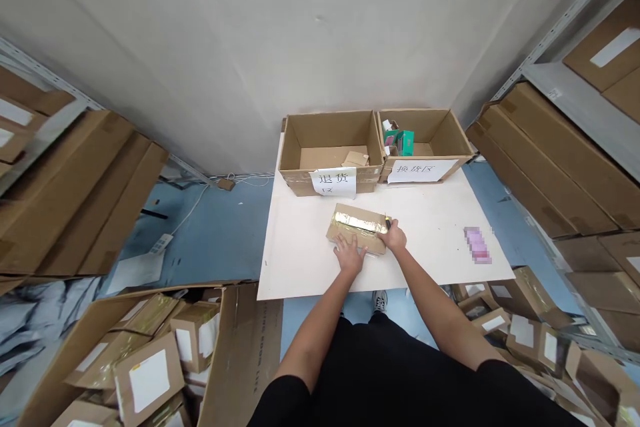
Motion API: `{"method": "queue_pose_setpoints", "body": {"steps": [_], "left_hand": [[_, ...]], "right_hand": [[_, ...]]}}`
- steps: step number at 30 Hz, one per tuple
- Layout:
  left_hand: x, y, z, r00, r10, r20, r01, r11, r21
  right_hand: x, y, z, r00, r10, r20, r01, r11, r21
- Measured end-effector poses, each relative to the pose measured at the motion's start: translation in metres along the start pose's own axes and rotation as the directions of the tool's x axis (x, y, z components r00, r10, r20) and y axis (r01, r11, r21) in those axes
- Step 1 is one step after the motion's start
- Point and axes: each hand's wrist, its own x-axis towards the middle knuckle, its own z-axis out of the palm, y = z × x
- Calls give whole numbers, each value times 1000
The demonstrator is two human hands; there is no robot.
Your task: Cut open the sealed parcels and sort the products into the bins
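A small taped cardboard parcel (357,225) lies in the middle of the white table (300,260). My left hand (349,255) rests flat on its near edge, fingers spread. My right hand (395,237) is closed around a small yellow-and-black tool (387,221), its tip touching the parcel's right end by the shiny tape.
Two open cardboard boxes with paper labels stand at the table's far edge: the left box (327,147) holds a cardboard scrap, the right box (425,143) holds small green items. A pink object (477,245) lies at the table's right. Parcel-filled cartons sit on the floor; shelves flank both sides.
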Motion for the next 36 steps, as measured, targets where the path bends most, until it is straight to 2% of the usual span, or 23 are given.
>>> {"method": "queue_pose_setpoints", "body": {"steps": [3, 5, 9, 12, 15, 19, 24, 29, 36], "left_hand": [[-9, 21, 18, 999, -33, -2, 33, 999, 26], [-11, 26, 20, 999, -29, -14, 29, 998, 64], [-6, 27, 5, 996, 77, -44, -72, 992, 99], [7, 29, -12, 976, 210, -58, -206, 976, 71], [21, 28, -25, 969, 240, -58, -238, 970, 45], [29, 23, -29, 982, 188, -19, -187, 982, 4], [29, 17, -26, 981, 192, 5, -192, 979, 66], [34, 12, -19, 977, 211, 42, -215, 963, 165], [44, 4, -12, 971, 224, 80, -238, 928, 286]], "right_hand": [[35, 1, -18, 998, -44, 34, 42, 997, 66], [46, 8, -26, 993, -84, 82, 70, 985, 157], [41, 38, -35, 970, -109, 217, 3, 900, 435], [28, 63, -40, 937, -130, 324, -70, 839, 539], [22, 77, -44, 912, -177, 371, -53, 845, 532], [21, 78, -43, 887, -225, 404, -5, 869, 495], [21, 73, -39, 895, -202, 397, -19, 874, 486], [26, 69, -41, 904, -202, 378, 43, 921, 388], [29, 68, -47, 871, -213, 442, 86, 953, 289]]}}
